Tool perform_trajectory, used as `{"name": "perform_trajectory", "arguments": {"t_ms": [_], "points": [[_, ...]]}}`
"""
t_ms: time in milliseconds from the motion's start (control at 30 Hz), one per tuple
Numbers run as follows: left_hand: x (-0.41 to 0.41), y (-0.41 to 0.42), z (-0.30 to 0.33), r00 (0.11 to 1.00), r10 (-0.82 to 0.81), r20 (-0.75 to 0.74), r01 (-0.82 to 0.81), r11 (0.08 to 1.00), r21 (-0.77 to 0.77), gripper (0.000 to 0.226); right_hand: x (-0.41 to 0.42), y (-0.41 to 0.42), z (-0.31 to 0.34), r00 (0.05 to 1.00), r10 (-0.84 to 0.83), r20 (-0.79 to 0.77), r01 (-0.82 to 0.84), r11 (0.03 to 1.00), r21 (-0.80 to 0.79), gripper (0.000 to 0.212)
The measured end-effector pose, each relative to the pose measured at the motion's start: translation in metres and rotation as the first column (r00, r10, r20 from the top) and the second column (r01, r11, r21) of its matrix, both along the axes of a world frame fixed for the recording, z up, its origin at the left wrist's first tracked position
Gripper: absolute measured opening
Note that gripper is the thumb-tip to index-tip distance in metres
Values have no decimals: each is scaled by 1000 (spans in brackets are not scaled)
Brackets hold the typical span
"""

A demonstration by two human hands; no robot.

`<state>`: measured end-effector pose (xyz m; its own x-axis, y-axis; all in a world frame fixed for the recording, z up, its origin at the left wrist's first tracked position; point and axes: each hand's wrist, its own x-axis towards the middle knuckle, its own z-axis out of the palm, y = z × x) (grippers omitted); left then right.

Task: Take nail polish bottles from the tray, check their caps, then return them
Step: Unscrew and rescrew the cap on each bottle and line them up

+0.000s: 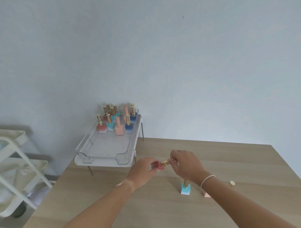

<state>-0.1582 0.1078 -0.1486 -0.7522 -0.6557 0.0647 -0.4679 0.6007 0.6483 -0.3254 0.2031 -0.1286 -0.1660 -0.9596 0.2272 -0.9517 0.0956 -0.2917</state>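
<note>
A red nail polish bottle (pixel 158 165) lies sideways in the air over the table, its body gripped by my left hand (pixel 143 171). My right hand (pixel 186 164) pinches its gold cap (pixel 165 163). A clear tray (pixel 103 148) on a white raised stand holds several bottles (pixel 119 127) with gold or pink caps, grouped at its far end. On the table stand a teal bottle (pixel 185 190) and a pink bottle (pixel 207 194), both partly hidden behind my right forearm.
The wooden table (pixel 150 208) ends at the wall behind the stand (pixel 103 162), which overhangs the table's left corner on thin metal legs. A cream rolling cart (pixel 12 171) stands on the floor to the left.
</note>
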Motion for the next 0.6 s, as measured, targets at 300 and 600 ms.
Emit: {"name": "perform_trajectory", "arguments": {"t_ms": [300,600], "points": [[0,-1,3,1000,-16,-23,15,1000,-14,12,1,1,-6,1000,2,22,-2,1000,-19,26],[-1,0,-1,1000,-2,-17,2,1000,-1,9,-1,2,-6,999,-22,24,22,1000,7,31]]}}
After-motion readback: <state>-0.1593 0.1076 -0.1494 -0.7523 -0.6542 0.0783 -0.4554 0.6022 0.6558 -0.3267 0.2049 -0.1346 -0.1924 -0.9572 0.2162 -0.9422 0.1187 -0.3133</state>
